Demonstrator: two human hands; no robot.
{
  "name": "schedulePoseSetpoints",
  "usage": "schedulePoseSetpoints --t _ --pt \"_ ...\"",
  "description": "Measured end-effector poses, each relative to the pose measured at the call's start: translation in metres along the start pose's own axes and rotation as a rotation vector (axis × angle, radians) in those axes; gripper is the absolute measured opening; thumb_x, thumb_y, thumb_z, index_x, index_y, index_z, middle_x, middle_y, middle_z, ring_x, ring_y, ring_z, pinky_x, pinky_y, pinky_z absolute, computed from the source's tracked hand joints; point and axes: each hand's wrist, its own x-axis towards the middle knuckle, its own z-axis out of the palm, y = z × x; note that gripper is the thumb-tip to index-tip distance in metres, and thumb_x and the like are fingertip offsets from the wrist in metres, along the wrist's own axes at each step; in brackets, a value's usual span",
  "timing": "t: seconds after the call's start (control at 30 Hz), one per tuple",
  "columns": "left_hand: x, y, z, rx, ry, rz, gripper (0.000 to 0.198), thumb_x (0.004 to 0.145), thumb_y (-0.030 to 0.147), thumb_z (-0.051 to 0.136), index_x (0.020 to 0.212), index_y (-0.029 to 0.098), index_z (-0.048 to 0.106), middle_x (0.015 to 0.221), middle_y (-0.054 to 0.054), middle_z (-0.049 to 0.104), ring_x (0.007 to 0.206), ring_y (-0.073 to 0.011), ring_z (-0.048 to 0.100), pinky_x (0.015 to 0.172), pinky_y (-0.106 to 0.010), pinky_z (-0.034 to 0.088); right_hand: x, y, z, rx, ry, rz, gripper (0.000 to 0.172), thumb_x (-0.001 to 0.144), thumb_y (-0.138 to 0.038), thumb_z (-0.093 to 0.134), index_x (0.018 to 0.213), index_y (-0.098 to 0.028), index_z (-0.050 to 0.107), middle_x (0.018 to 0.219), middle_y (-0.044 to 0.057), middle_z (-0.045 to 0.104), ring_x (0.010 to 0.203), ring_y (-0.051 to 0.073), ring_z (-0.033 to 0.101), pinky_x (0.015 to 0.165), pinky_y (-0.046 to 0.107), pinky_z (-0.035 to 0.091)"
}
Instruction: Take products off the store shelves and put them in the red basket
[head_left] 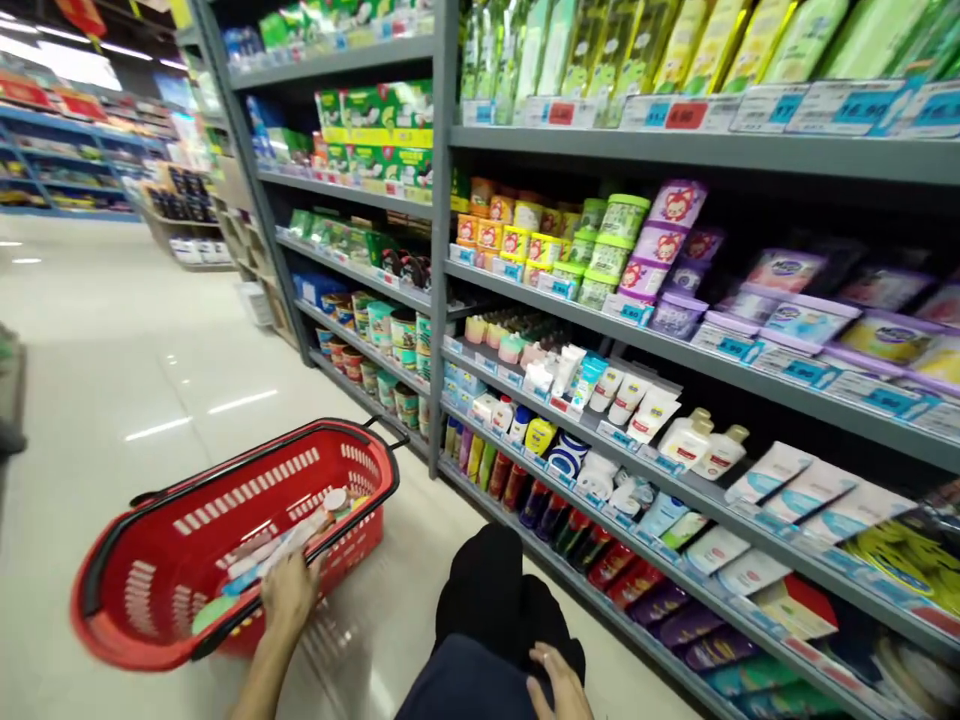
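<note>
My left hand (289, 595) reaches over the near rim of a red shopping basket (225, 480) that stands on the floor at my left. Its fingers curl around a long white tube pack (281, 545) lying among other packs inside the basket; motion blurs the grip. My right hand (559, 685) lies flat on my dark-trousered knee (487, 600), fingers stretched and holding nothing. I am crouched low in front of the shelves.
Grey shelving (442, 300) runs along the right, stocked with creams, tubes, jars (622, 250) and bottles (697, 440). The glossy aisle floor (112, 350) stretches to the left. More shelves stand at the far left back.
</note>
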Motion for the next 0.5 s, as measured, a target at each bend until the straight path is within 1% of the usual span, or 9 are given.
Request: schedulePoseSetpoints --t 0.07,0.13,0.27,0.37,0.43,0.5 --pt "-0.008 -0.006 -0.001 -0.049 -0.047 -0.007 0.057 0.105 0.040 0.036 0.133 0.002 0.067 0.131 -0.024 0.073 0.122 -0.0371 0.066 0.102 -0.043 0.048 -0.004 0.016 0.006 0.005 -0.084 0.009 0.047 0.098 -0.055 0.057 0.114 -0.019 0.083 0.125 0.016 0.079 0.116 0.031 0.078 0.102 0.039 0.064" --pt "-0.022 -0.010 -0.002 -0.085 -0.053 -0.017 0.058 0.104 0.039 0.037 0.138 0.001 0.064 0.133 -0.025 0.071 0.125 -0.0387 0.063 0.105 -0.045 0.046 -0.009 0.022 0.012 0.014 -0.137 0.014 0.050 0.098 -0.056 0.056 0.116 -0.018 0.082 0.126 0.017 0.079 0.118 0.031 0.077 0.104 0.040 0.064" --pt "-0.061 -0.013 0.002 -0.156 -0.031 -0.006 0.057 0.104 0.036 0.036 0.140 0.000 0.062 0.136 -0.026 0.068 0.123 -0.0396 0.060 0.107 -0.050 0.045 -0.022 0.014 0.024 0.043 -0.182 0.019 0.049 0.100 -0.058 0.053 0.117 -0.021 0.081 0.127 0.016 0.078 0.119 0.030 0.077 0.103 0.039 0.064" --pt "-0.093 -0.011 0.002 -0.225 -0.039 -0.006 0.053 0.102 0.033 0.039 0.139 0.002 0.063 0.137 -0.026 0.067 0.122 -0.0420 0.059 0.107 -0.057 0.045 -0.028 0.005 0.031 0.067 -0.219 0.036 0.045 0.100 -0.054 0.055 0.121 -0.022 0.079 0.132 0.015 0.076 0.123 0.030 0.075 0.106 0.043 0.062" --pt "-0.118 -0.006 -0.003 -0.287 -0.060 -0.031 0.050 0.101 0.032 0.043 0.135 0.003 0.064 0.137 -0.028 0.066 0.125 -0.0456 0.058 0.108 -0.062 0.044 -0.027 0.000 0.031 0.089 -0.254 0.057 0.041 0.099 -0.050 0.057 0.122 -0.024 0.078 0.134 0.014 0.075 0.124 0.032 0.074 0.108 0.048 0.061" --pt "-0.144 0.003 -0.009 -0.374 -0.095 -0.079 0.049 0.099 0.032 0.048 0.131 0.000 0.066 0.135 -0.032 0.065 0.128 -0.0502 0.058 0.110 -0.065 0.043 -0.021 -0.005 0.029 0.102 -0.297 0.072 0.040 0.098 -0.049 0.058 0.120 -0.024 0.079 0.133 0.015 0.076 0.124 0.035 0.073 0.108 0.052 0.060"
